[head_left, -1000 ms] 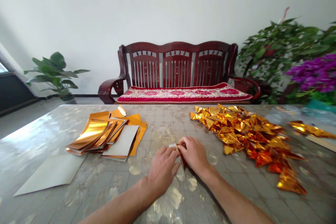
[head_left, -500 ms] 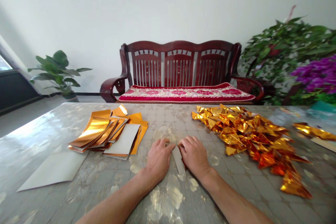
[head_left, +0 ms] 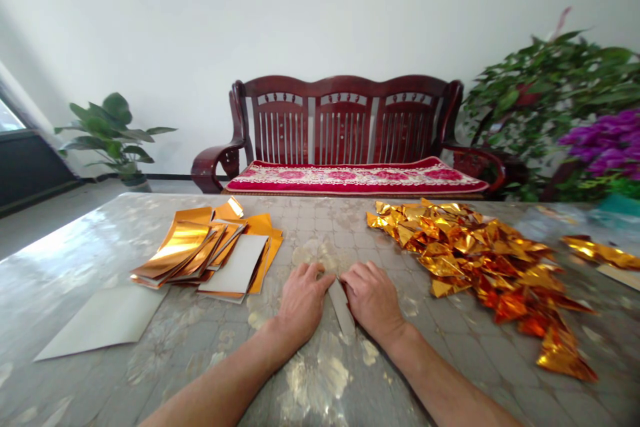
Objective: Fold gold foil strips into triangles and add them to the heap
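A narrow folded strip of paper (head_left: 342,310), pale grey on the side facing up, lies on the table between my hands. My left hand (head_left: 304,297) grips its far end at the left, fingers curled and thumb pressed on the paper. From the right, my right hand (head_left: 373,293) closes on the strip's far right edge with bent fingers. To the left sits a loose stack of gold foil paper sheets (head_left: 193,243), with a pale sheet (head_left: 241,267) face down on top. A heap of folded gold foil pieces (head_left: 465,247) spreads out on the right.
One pale sheet (head_left: 103,320) lies alone at the table's left. Clear plastic wrapping (head_left: 545,217) and more gold foil (head_left: 607,253) are at the right edge. Beyond the patterned table (head_left: 320,213) stands a wooden bench (head_left: 343,123), with plants (head_left: 115,137) on either side.
My right hand has shifted slightly, and the orange edge seen earlier beside its fingers no longer shows. My left hand stays almost in place on the strip.
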Demonstrator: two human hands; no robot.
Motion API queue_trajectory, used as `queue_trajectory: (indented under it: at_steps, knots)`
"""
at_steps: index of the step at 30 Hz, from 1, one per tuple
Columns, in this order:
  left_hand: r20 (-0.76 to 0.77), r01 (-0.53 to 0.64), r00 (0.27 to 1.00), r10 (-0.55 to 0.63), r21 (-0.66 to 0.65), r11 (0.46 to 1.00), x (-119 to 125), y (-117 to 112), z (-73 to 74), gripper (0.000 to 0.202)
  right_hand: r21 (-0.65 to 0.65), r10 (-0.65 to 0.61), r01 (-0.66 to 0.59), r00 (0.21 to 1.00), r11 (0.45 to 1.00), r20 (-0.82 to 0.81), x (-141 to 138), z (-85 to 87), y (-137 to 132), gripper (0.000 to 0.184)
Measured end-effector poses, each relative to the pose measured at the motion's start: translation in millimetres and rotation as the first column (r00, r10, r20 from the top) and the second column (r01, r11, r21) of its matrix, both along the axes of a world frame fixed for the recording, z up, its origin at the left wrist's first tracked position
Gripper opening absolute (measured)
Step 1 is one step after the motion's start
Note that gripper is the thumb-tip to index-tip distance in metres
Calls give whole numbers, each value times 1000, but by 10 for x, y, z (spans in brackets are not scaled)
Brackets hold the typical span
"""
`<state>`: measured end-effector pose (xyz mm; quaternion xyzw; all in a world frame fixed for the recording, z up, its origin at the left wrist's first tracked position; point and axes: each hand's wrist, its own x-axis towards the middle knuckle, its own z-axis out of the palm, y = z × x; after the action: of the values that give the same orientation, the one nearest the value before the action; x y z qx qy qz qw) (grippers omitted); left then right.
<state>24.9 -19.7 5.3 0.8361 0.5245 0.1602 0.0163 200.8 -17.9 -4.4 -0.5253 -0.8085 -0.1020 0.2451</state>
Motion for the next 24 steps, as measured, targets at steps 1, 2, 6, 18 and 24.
queue_trajectory:
  at_steps: [1, 2, 6, 18, 24]
  knots:
    - [4, 2, 1000, -2, 0, 1000, 1, 1, -3, 32, 8, 2, -2, 1000, 1000, 4, -1, -1, -2, 15]
    - [11, 4, 1000, -4, -2, 1000, 2, 2, -7, 31, 13, 2, -3, 1000, 1000, 6, -4, -3, -2, 15]
    - [80, -2, 997, 3, -7, 1000, -1, 14, -13, 30, 9, -6, 6, 1000, 1000, -19, -16, -23, 8, 16]
    - [673, -28, 716, 183, -234, 972, -30, 156, -118, 15, 272, 171, -109, 962, 956, -214, -66, 115, -32, 12]
    - [771, -22, 634, 62, -62, 998, 19, -3, 1, 11, 391, 310, -184, 906, 902, -290, -50, 186, -63, 8]
